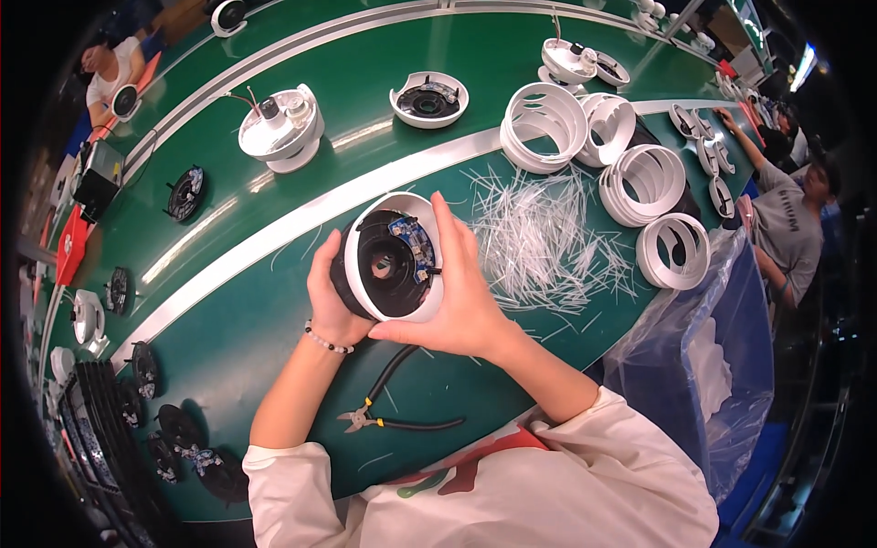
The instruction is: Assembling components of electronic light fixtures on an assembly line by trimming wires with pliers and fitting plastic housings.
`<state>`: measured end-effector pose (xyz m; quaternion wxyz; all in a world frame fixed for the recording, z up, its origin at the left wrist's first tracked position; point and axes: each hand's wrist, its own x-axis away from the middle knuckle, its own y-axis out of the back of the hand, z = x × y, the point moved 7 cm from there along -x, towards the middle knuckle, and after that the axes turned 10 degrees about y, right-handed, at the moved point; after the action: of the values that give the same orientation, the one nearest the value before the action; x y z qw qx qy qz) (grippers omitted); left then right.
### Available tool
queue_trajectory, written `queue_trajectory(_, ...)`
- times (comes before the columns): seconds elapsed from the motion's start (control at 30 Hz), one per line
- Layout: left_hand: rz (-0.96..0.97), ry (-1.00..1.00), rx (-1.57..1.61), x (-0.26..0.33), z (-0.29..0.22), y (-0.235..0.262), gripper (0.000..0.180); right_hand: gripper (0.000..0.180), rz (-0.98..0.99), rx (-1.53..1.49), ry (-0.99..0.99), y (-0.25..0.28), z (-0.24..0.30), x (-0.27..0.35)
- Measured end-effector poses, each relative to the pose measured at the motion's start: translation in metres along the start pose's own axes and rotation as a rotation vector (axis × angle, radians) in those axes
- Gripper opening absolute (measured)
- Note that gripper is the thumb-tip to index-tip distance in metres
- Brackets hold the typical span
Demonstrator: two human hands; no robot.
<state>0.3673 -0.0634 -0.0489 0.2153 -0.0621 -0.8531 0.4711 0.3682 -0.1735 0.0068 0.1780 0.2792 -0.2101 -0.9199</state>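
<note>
Between both hands I hold a round white plastic housing (416, 212) above the green bench. Inside it sits a black disc (373, 245) with a hole at its centre, and a blue curved circuit board (411, 239) lies along the right of that disc. My left hand (324, 288) wraps around the dark left side of the housing. My right hand (464, 297) grips its white right side, fingers up and thumb along the bottom. Just below my hands, side cutters (365, 416) with black-and-yellow handles lie on the bench, jaws pointing left.
White cut plastic strips (534, 237) are heaped to the right, beside stacked white rings (644, 187). Across the white rail (384, 173) stand white housings (283, 128). Black discs with boards (187, 443) lie at left. A plastic-lined blue bin (676, 365) is at right; people sit nearby.
</note>
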Motion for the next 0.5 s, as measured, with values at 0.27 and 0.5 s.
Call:
queue_trajectory(0.27,0.069,-0.151,0.021,0.007,-0.008,0.001,0.051,0.115,0.018,0.098,0.216,0.000,0.019,-0.011)
queue_trajectory(0.5,0.169,-0.176,-0.149,-0.008,-0.002,-0.025,0.049,0.120,0.116,0.161,0.303,0.002,0.003,-0.004)
